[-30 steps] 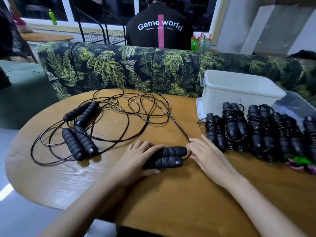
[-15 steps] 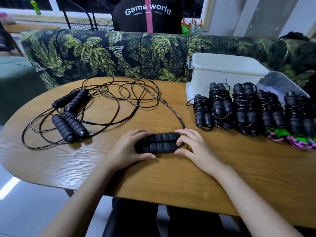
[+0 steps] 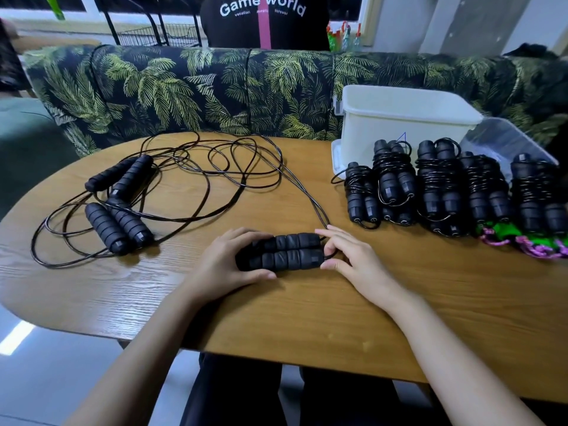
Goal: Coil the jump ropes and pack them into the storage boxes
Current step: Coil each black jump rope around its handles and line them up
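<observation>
Clock centred on the handles (image 3: 282, 252), mid-table (image 3: 430, 318); the left hand (image 3: 227, 265) covers their 9 o'clock end and the right hand (image 3: 353, 259) their 3 o'clock end; 4 to 8 is bare wood to the near edge; 9 to 11 is littered with loose ropes (image 3: 190, 182), loops lying flat; a cord (image 3: 310, 201) leaves at 1 and curves back toward 11; between it and the bundles (image 3: 439, 186) at 2 lies an open strip of wood; the box (image 3: 399, 124) stands just behind the bundles; a sofa (image 3: 215, 87) walls the far edge.
</observation>
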